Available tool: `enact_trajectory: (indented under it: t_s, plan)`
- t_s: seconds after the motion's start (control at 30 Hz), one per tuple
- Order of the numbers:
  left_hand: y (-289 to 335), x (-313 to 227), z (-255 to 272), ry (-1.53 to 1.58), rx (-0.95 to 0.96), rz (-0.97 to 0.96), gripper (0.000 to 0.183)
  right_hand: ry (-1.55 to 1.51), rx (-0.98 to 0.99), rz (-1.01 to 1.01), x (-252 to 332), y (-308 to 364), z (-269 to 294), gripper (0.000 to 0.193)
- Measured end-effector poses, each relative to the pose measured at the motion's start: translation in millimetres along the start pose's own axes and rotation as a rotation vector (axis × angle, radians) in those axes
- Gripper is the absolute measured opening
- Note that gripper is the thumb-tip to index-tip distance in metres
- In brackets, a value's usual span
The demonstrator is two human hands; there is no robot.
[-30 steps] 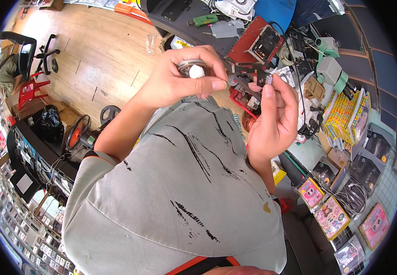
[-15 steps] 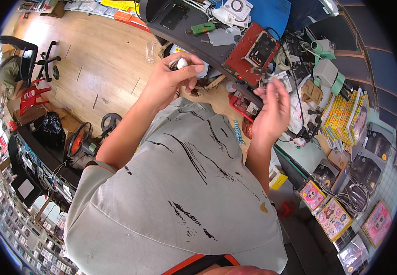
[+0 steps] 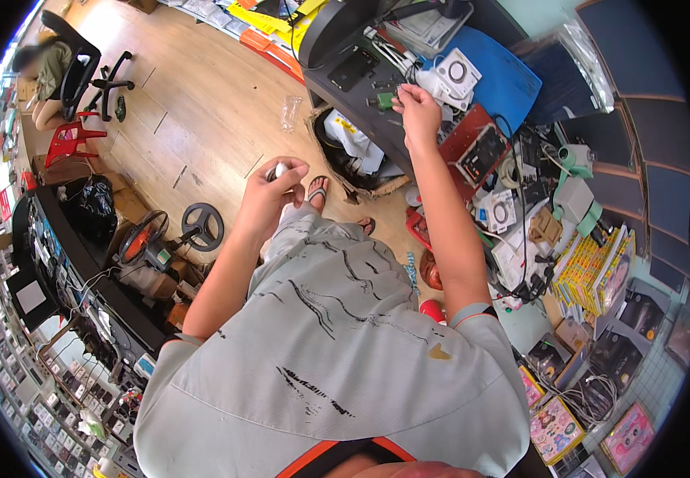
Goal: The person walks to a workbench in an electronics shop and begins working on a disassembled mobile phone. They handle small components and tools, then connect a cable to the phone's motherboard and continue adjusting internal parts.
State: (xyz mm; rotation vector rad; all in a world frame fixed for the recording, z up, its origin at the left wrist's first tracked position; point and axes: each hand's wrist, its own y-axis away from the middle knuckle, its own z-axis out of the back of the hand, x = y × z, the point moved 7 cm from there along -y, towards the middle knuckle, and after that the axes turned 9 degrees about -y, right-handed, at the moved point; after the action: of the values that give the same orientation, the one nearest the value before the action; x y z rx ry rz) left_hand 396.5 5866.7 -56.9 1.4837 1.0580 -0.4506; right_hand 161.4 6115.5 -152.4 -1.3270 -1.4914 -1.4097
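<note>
My left hand (image 3: pixel 269 193) is closed in front of my shirt, with a small white rounded object (image 3: pixel 282 170) poking up between thumb and fingers. My right hand (image 3: pixel 419 118) reaches out over the dark workbench (image 3: pixel 337 94), its fingers drawn together in a pinch. What sits between those fingertips, if anything, is too small to make out. Right beside them lies a green block-like piece (image 3: pixel 382 100), partly covered by the hand. A flat black phone-sized part (image 3: pixel 354 69) rests to the left of it, and a white boxed item with a ring print (image 3: pixel 458 73) lies to the right.
A red board (image 3: pixel 466 135) carrying a black device is near my right forearm. Farther right stand a pale green microscope (image 3: pixel 576 195) and stacked yellow books (image 3: pixel 596 267). An open carton (image 3: pixel 325 151) sits below the bench. One person sits by a black chair (image 3: pixel 82 72) at far left.
My right hand has moved forward and left, from the red board to the green piece. My left hand has dropped lower and left, still holding the white object. The view has shifted.
</note>
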Motion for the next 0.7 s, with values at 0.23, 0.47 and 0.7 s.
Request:
enact_trajectory:
  t_s: [0.23,0.47,0.7]
  plan:
    - [-4,4,49,0.118,-0.11,0.008,0.016,-0.014,0.012,-0.002,-3,-45,-43,0.019]
    - [-40,-16,58,0.048,-0.023,0.02,0.019,0.469,-0.133,0.209,-20,-73,-14,0.031]
    - [-64,-37,9,-0.063,0.159,0.032,0.033,0.115,0.633,-0.094,39,145,-100,0.066]
